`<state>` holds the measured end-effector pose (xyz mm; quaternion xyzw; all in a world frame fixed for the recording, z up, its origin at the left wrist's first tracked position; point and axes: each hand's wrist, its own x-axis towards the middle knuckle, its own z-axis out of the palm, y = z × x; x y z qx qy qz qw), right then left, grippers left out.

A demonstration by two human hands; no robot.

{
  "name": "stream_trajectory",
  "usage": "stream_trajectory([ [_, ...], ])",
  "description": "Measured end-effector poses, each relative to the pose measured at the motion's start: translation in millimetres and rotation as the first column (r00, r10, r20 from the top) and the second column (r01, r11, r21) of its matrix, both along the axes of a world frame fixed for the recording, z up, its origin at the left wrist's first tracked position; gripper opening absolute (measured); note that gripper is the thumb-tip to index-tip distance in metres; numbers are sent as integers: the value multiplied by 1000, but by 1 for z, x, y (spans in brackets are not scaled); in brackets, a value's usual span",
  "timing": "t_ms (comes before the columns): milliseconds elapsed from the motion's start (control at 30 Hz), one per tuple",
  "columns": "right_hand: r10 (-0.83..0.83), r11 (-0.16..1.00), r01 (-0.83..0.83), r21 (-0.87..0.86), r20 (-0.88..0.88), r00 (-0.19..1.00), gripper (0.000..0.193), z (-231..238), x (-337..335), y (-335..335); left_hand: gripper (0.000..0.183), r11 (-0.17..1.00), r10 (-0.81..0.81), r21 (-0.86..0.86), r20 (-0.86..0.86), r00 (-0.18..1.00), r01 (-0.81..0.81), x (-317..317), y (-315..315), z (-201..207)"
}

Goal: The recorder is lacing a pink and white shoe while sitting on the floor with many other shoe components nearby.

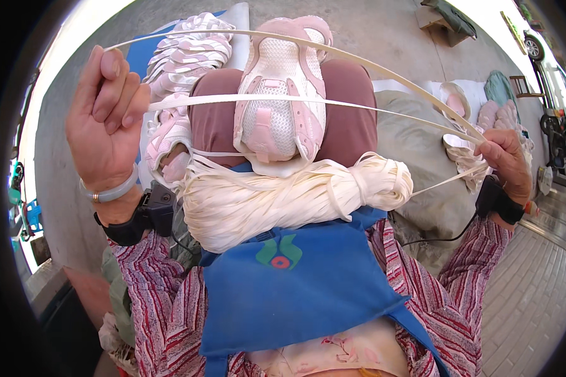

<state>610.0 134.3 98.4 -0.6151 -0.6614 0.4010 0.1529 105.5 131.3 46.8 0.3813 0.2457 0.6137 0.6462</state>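
- Left hand [110, 119], fingers curled: we are grasping 2 lace strands [251, 97], stretched above the shoe [275, 135] and bundle [283, 201].
- Right hand [506, 158]: we are pinching both.
- Ideally, we are evening tension, avoiding twists.

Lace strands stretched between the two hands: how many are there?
2: an upper strand arching from the left hand to the right hand, and a lower strand running straighter between them, across the pink-and-white shoe. Overlapping strands may be hidden.
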Motion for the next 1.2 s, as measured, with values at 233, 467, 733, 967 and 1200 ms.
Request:
stream_trajectory([
  [233, -92, 995, 93, 19, -67, 993, 30, 12, 16, -7, 30, 962, 269, 20, -223, 937, -271, -34, -15, 3],
  [467, 76, 982, -58, 180, -99, 992, 37, 6, 33, -13, 30, 854, 513, 57, -259, 819, -517, -154, -34, 2],
  [733, 50, 967, 31, 254, -307, 951, 19, -24, -103, 2, 26, 886, 346, -6, -656, 670, -464, -20, -16, -17],
  [967, 308, 882, -389, 264, 300, 903, 84, -90, -216, -1, 55, 999, -2, -21, -871, 491, -35, 68, -21, -81],
  [1200, 479, 844, -491, 214, 112, 871, 74, -108, -193, 30, 54, 980, 175, 101, -852, 494, -173, 93, -28, -101],
])
